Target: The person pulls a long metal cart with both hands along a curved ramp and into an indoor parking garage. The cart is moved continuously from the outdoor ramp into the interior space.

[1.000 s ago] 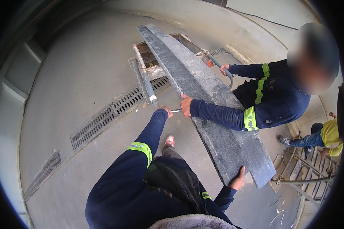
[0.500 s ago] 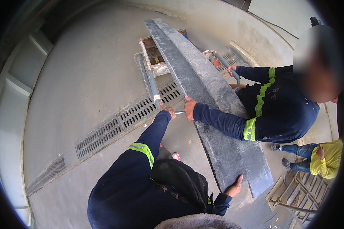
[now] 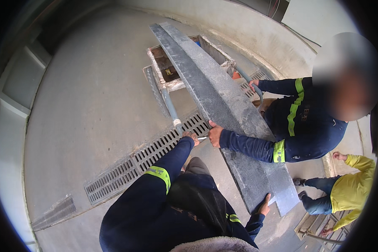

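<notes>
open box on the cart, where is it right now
In the head view, the open box is at upper middle, crossed over by the two long grey slabs, beyond the drain grating, with a wheel at its left.

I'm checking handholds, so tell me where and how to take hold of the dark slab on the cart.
The dark slab is probably best taken by its near end, from the camera wearer's side: that end juts past the cart, and its flat, thin shape suits palm below, thumb above. The right hand is at this end.

The slabs (image 3: 227,105) are mottled grey, the cart handle (image 3: 169,105) perhaps blue-grey.
</notes>
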The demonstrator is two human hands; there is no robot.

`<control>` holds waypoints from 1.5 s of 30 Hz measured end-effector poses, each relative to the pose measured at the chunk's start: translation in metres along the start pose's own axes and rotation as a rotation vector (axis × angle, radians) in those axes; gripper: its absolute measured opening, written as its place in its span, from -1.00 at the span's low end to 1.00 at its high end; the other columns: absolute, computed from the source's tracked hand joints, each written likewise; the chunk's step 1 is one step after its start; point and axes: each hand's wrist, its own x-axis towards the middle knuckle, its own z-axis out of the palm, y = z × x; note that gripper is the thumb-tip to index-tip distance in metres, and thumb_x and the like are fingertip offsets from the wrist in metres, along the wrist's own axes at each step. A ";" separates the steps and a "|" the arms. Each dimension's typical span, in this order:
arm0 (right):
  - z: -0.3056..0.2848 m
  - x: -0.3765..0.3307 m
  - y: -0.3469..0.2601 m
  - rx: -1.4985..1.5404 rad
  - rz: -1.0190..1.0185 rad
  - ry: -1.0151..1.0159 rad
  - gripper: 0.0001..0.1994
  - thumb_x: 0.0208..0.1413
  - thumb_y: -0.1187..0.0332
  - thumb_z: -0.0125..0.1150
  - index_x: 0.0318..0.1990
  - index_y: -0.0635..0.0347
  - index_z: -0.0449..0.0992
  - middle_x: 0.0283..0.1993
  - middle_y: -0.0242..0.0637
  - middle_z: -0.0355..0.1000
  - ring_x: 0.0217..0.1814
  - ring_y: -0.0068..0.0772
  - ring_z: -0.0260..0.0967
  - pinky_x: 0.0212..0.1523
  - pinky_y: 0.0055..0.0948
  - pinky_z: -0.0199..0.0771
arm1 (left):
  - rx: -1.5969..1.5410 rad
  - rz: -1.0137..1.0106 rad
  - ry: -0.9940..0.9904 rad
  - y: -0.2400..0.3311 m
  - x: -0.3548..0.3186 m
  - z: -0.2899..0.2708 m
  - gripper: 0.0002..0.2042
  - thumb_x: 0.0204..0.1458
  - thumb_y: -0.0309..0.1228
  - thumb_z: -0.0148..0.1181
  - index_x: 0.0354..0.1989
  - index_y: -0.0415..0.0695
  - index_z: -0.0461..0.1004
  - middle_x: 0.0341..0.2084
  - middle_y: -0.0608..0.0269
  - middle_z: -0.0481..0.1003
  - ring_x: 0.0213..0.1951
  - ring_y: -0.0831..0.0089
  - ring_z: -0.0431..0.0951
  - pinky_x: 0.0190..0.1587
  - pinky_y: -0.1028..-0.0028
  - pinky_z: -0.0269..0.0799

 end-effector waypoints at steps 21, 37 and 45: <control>-0.057 -0.047 -0.003 -0.150 -0.139 0.058 -0.18 -0.21 -0.21 0.15 -0.60 0.75 0.32 -0.65 -0.15 0.28 -0.58 -0.42 0.08 -0.47 -0.27 0.23 | 0.053 -0.160 -0.150 0.033 -0.066 -0.068 -0.59 -0.09 -0.19 -0.24 -0.10 -0.03 0.40 -0.08 0.21 0.38 -0.01 0.33 0.36 0.03 0.36 0.23; -0.031 -0.040 -0.014 0.015 -0.052 -0.077 -0.18 -0.28 -0.20 0.21 -0.39 0.72 0.40 -0.38 -0.05 0.39 -0.35 -0.36 0.28 -0.22 -0.41 0.29 | 0.020 -0.229 -0.094 0.021 -0.071 -0.061 -0.63 -0.14 -0.16 -0.14 -0.20 -0.02 0.44 -0.19 0.22 0.45 -0.08 0.30 0.41 0.02 0.32 0.20; -0.001 -0.058 -0.011 -0.103 -0.065 0.040 -0.14 -0.29 -0.24 0.19 -0.37 0.74 0.38 -0.36 -0.03 0.39 -0.30 -0.33 0.26 -0.17 -0.39 0.26 | 0.037 -0.168 -0.047 -0.020 -0.039 -0.040 -0.67 -0.15 -0.19 -0.18 -0.32 -0.01 0.48 -0.29 0.21 0.49 -0.21 0.33 0.49 -0.13 0.42 0.34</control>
